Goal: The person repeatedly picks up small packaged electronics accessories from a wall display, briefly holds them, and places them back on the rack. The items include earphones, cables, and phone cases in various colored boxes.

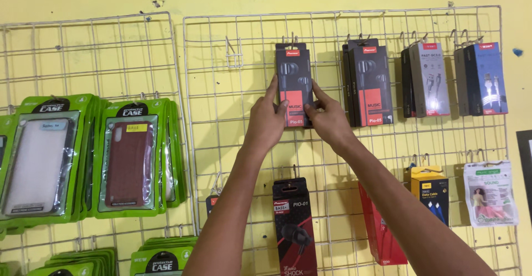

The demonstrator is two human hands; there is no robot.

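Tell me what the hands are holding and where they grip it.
Both hands hold a dark earphone box hanging on the wire rack: the left hand on its lower left edge, the right hand on its lower right edge.

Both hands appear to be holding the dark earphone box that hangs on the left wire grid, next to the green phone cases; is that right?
Not quite: the head view shows the left hand and right hand holding the dark earphone box on the right wire grid. The green phone cases hang on the left wire grid.

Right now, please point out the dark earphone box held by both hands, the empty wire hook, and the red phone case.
dark earphone box (293, 79), head view, upper front face.
empty wire hook (233, 58), head view, its base.
red phone case (128, 162), head view, middle of its back.
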